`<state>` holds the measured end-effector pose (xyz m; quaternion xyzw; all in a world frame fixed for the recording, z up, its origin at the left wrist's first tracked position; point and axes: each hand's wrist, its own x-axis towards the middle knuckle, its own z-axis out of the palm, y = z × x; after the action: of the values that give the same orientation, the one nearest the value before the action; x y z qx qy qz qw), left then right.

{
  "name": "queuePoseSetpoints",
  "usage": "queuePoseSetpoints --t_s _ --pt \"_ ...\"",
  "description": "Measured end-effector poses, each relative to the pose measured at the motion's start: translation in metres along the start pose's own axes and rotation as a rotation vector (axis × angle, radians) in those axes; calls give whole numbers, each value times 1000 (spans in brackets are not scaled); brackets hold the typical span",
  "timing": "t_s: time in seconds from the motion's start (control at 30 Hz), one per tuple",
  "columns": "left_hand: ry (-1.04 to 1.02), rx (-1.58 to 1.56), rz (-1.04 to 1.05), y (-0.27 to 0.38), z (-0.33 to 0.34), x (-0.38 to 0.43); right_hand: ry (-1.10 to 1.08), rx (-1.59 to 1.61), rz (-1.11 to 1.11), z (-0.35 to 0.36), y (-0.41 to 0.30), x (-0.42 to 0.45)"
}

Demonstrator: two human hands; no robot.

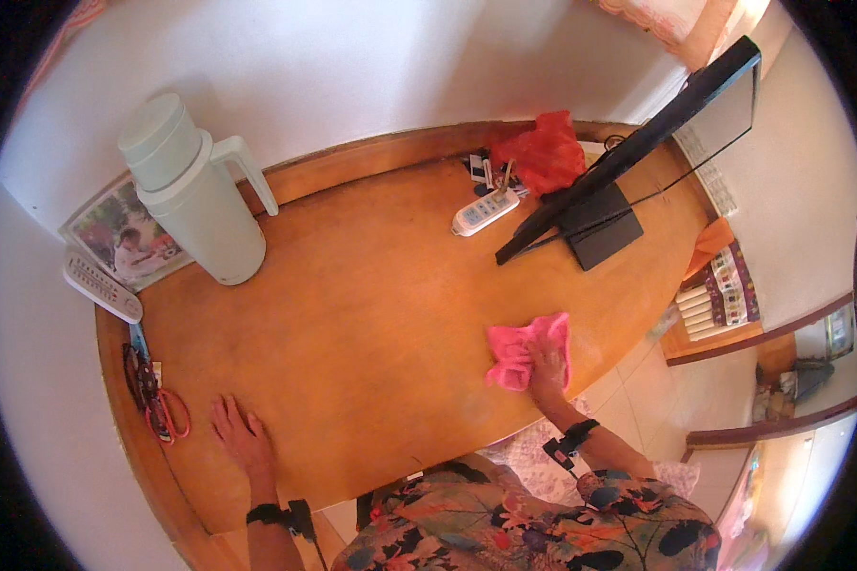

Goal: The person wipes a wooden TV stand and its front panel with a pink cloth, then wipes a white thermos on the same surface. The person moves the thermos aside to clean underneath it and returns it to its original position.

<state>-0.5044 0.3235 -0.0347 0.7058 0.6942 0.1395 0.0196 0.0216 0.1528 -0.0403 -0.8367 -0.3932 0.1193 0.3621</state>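
Note:
My right hand (547, 364) lies on a crumpled pink cloth (514, 341) near the front edge of the wooden desk (357, 314), right of the middle. The cloth is spread under the palm and fingers; whether the fingers grip it cannot be made out. My left hand (239, 434) rests palm down on the bare wood at the near left, fingers apart and holding nothing. Red-handled scissors (168, 417) lie just left of it, beside other small items at the desk's left edge. Both wrists wear black straps with small devices.
A pale green vacuum jug (200, 207) stands at the back left before a framed picture (125, 239) and a white thermometer (103, 289). At the back right are a white power strip (485, 213), a red plastic bag (546, 157) and a black monitor (635, 146) on its stand (601, 227).

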Motion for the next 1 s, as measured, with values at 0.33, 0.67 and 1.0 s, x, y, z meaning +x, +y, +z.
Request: queuePoseSetpoints --t_s 0.33,0.67,1.0 --pt "-13 -19 -18 -2 1 2 -240 -427 -613 94 -113 50" --pt "4 -7 31 3 -6 4 -123 -309 -692 187 -170 170" --pt "35 -42 40 3 -6 4 11 -446 -372 286 -222 280"
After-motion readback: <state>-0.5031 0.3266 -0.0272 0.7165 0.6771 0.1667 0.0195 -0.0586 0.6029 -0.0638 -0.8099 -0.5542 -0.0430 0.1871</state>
